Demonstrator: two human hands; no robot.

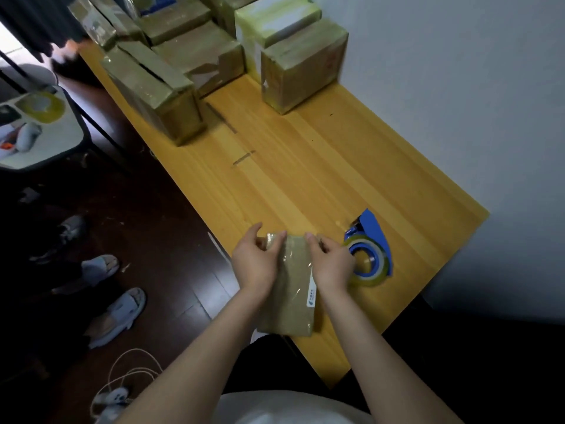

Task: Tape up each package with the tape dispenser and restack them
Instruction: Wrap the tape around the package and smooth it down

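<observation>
Head view: left grip point(255, 264) and right grip point(331, 266) each clasp the flat, glossy, tape-wrapped brown package point(292, 301).

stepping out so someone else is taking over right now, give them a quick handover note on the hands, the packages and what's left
Left hand and right hand both grip one small package over the near edge of the table.
Tape dispenser lies on the table just right of the right hand, not held.
Other packages sit grouped at the far end, most showing tape.
Done: the held package has clear tape on it; whether it is fully sealed, cannot tell.
Left: finish it, then restack it with the others.
</observation>
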